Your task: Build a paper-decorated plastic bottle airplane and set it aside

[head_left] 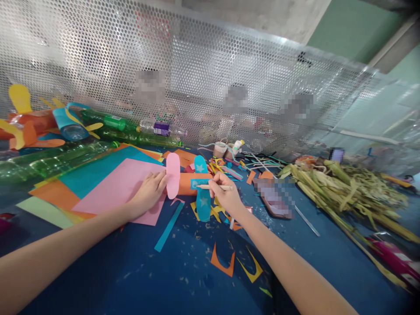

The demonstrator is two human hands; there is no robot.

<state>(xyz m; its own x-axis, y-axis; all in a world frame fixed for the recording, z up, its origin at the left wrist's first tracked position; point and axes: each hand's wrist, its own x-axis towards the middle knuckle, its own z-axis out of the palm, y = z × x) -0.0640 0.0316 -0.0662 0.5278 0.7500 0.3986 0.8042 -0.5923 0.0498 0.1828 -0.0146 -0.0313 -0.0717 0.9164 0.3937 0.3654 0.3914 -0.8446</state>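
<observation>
A toy airplane lies in the middle of the table, with an orange body, a blue wing marked with pale stars and a pink rounded piece at its left end. My left hand grips that pink end, its fingertips partly hidden behind it. In my right hand is a pale pen, pinched between the fingers. The pen's tip meets a small blue patch on the body, where a light round mark shows.
Stacked coloured paper lies left, below green plastic bottles and other toy planes. Paper scraps dot the blue table. A phone and dried husks lie right. A bubble-wrap sheet hangs behind.
</observation>
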